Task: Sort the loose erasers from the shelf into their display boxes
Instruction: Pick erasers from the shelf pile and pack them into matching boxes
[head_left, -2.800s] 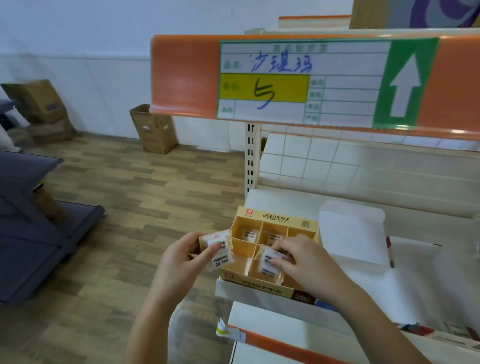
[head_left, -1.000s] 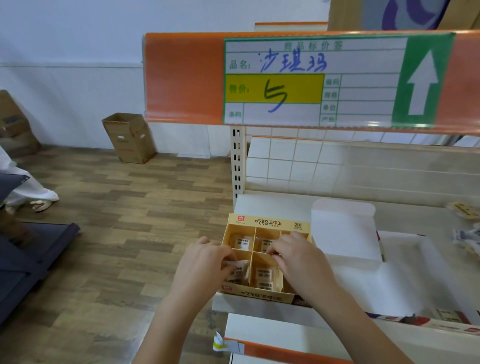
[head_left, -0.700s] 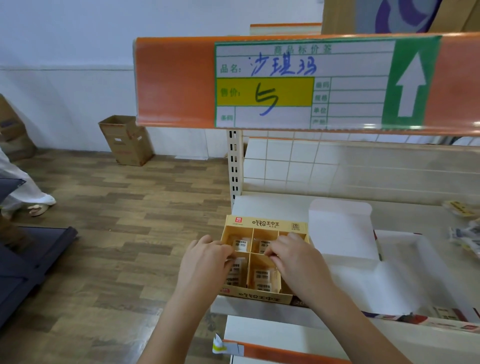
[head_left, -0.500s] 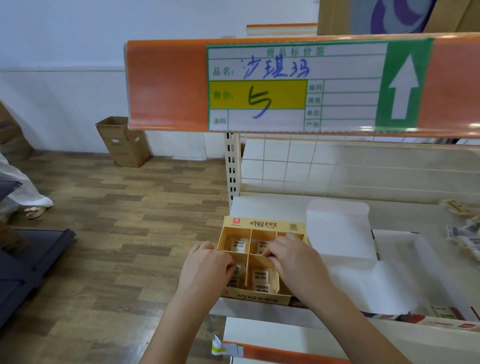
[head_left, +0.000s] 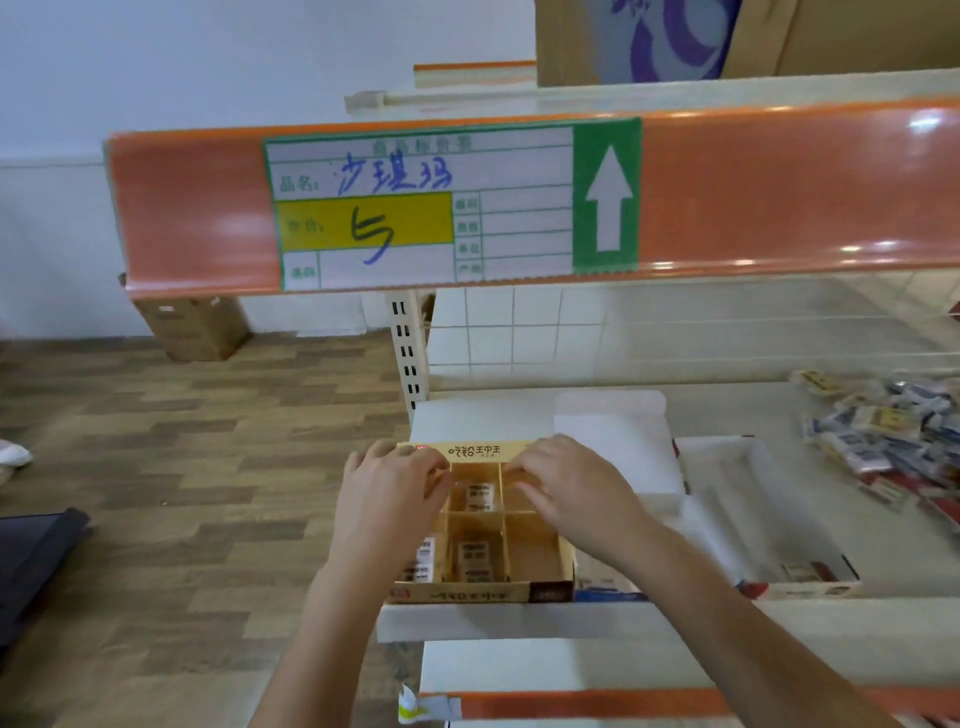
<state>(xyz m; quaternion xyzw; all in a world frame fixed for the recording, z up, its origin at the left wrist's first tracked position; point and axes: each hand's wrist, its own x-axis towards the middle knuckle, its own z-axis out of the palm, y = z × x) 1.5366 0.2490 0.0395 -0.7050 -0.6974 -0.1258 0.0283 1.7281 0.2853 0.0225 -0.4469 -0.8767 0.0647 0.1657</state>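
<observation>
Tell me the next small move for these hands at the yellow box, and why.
Probably send the right hand over to the loose erasers piled at the shelf's right. Both hands rest at the back of the yellow display box, and neither seems to hold an eraser. The near right compartment looks empty, while those beside it already hold erasers.

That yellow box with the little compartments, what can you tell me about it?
The yellow display box looks like thin card, open-topped and split by dividers into small cells. A few cells hold wrapped erasers; the near right cell looks empty. It sits at the front edge of the shelf, printed flap upright at the back. The left hand and right hand touch its far end.
</observation>
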